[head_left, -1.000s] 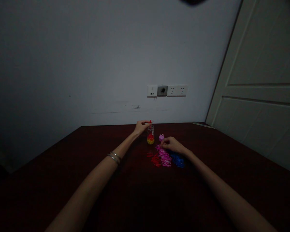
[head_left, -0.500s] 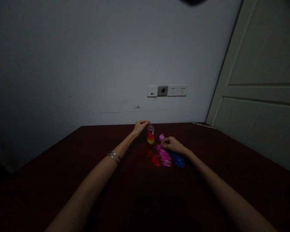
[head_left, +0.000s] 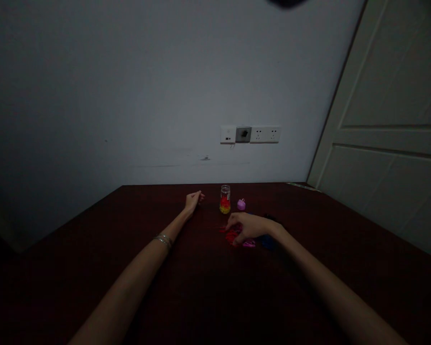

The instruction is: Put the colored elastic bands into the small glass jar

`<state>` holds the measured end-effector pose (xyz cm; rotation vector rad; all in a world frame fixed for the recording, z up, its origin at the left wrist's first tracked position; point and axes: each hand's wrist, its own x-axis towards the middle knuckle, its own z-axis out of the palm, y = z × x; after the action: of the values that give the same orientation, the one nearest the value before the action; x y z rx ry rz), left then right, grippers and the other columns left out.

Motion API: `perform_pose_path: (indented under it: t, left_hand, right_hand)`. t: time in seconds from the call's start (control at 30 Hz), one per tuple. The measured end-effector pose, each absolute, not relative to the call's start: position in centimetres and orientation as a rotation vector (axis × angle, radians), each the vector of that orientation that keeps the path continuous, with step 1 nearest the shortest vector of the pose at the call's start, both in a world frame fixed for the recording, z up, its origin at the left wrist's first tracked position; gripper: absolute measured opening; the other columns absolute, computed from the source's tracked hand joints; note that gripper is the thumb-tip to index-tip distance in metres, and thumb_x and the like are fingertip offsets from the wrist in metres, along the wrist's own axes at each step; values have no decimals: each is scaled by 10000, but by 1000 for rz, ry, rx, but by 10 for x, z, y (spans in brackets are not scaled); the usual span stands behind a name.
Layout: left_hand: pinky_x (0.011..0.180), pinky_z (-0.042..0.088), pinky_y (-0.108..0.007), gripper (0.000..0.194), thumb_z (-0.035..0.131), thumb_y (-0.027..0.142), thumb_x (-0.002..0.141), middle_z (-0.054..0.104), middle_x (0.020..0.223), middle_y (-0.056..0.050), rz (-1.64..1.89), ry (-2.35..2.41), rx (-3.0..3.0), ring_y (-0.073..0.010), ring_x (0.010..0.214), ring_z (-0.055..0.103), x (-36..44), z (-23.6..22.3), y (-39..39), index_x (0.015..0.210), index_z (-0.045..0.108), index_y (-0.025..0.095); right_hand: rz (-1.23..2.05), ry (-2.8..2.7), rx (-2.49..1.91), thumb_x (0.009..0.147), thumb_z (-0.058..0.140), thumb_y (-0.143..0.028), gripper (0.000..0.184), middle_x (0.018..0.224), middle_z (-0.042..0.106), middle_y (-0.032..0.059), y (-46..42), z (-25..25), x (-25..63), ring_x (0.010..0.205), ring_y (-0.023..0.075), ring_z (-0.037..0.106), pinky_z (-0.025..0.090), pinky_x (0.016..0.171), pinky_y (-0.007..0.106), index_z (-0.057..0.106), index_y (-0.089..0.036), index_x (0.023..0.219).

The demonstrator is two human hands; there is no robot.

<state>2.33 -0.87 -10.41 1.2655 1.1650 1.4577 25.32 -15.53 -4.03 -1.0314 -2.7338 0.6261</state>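
My right hand reaches down over a pile of small red strips, its thumb and fingers apart around them. Partly under that hand lie pink strips, and dark blue strips show below its wrist. My left hand is on the table to the left of the jar, apart from it. Its fingers are curled in, and whether anything is inside them is hidden. The open glass jar stands upright, with red pieces above yellow ones inside. A pink lid with a loop sits right of the jar.
The dark red-brown table runs back to a pale wall with a row of sockets. A light panelled door stands to the right. A flat strip lies at the table's back right edge.
My left hand has moved left and down, away from the jar's mouth, and its fingers have curled. My right hand has shifted from the pink strips toward the red pile, with its fingers spreading.
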Motion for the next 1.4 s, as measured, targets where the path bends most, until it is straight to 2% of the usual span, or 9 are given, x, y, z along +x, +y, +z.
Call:
perform_pose_path:
  t: [0.1,0.17,0.37,0.53,0.77,0.97,1.2,1.4]
  left_hand:
    - [466,341,-201,307,525,397,683,567,584,-37,1419,1170,1286,-94,513,482,19,-107,-8,627,609,108]
    - [468,340,-197,318,514,403,688,568,594,-41,1394,1176,1342,-93,523,484,19,-107,-10,627,610,106]
    - [467,340,-194,342,505,425,696,561,583,-39,1383,1179,1429,-91,519,480,20,-106,-17,622,603,107]
    - [464,335,-200,348,496,423,708,559,558,-38,1391,1187,1431,-90,497,476,19,-107,-16,613,607,107]
    - [455,324,-200,345,485,407,719,531,515,-25,1403,1161,1443,-85,469,459,17,-107,-17,609,606,103]
    - [457,320,-199,337,474,399,720,530,517,-20,1406,1151,1453,-84,465,458,17,-107,-18,615,603,105]
    - [457,326,-197,336,458,388,729,524,508,-21,1395,1176,1468,-84,461,455,18,-104,-21,610,600,108]
    - [461,329,-199,345,468,405,724,523,496,-19,1399,1183,1479,-85,457,452,18,-102,-24,611,601,108]
  right_hand:
    - [548,-2772,-1166,544,709,-404,598,1057,542,99,-158,-42,250,920,221,526,411,797,294,611,-159,1081]
    - [506,-2787,-1225,553,699,-393,592,1053,552,105,-159,-42,249,904,228,532,416,768,296,608,-158,1087]
    - [458,-2783,-1238,628,638,-279,289,813,643,57,-155,-47,243,694,165,561,387,578,230,676,-169,893]
    - [525,-2724,-1197,655,597,-222,186,699,643,30,-151,-55,241,572,120,539,339,487,200,679,-167,813]
    - [523,-2675,-1184,662,553,-180,164,667,644,34,-149,-59,241,557,116,543,344,480,192,675,-148,768]
    - [722,-2553,-1143,661,567,-185,176,674,647,36,-148,-59,241,586,120,554,379,506,189,679,-123,782]
    - [917,-2318,-1122,663,615,-305,245,625,622,24,-149,-54,240,556,109,525,378,500,204,680,-109,793]
    - [1007,-2127,-1112,640,646,-341,277,712,659,49,-146,-51,243,634,135,569,434,584,245,685,-114,793]
